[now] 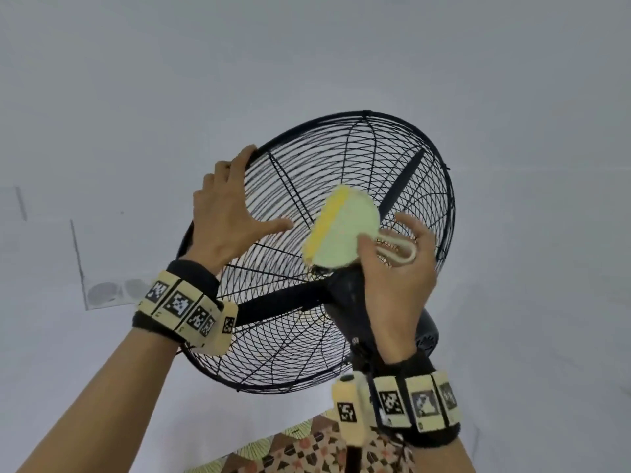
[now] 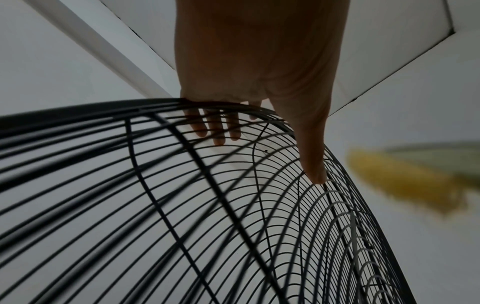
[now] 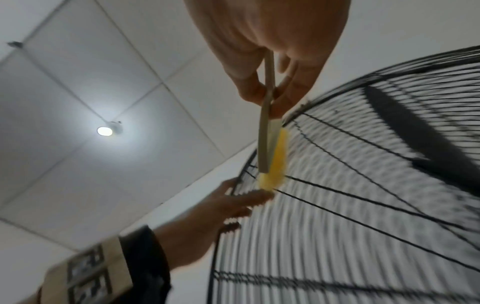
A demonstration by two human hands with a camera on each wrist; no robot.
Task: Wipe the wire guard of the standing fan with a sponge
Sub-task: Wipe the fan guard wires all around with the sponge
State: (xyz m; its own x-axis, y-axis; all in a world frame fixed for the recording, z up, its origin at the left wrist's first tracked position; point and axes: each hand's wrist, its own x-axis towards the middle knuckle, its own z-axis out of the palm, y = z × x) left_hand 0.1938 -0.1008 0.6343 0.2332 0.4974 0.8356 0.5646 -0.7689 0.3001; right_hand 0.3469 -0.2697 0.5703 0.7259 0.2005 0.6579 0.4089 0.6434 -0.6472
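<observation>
Left fingers: the left hand (image 1: 225,213) hooks its fingers (image 2: 217,131) over the rim of the wire guard (image 1: 290,339) at about ten o'clock, thumb stretched flat across the wires toward the hub.
Right fingers: the right hand (image 1: 397,281) pinches the sponge (image 1: 341,233) between thumb and fingers; a pale loop of it sits in the palm.
Hand pose: both forearms reach up, wrists banded with marker tags.
Sponge: green face toward the camera, yellow edge at its ten o'clock side, over the guard's hub; contact looks likely, though motion blur leaves it unsure.
Fan: black standing fan (image 1: 355,302), tilted up against a white ceiling.
</observation>
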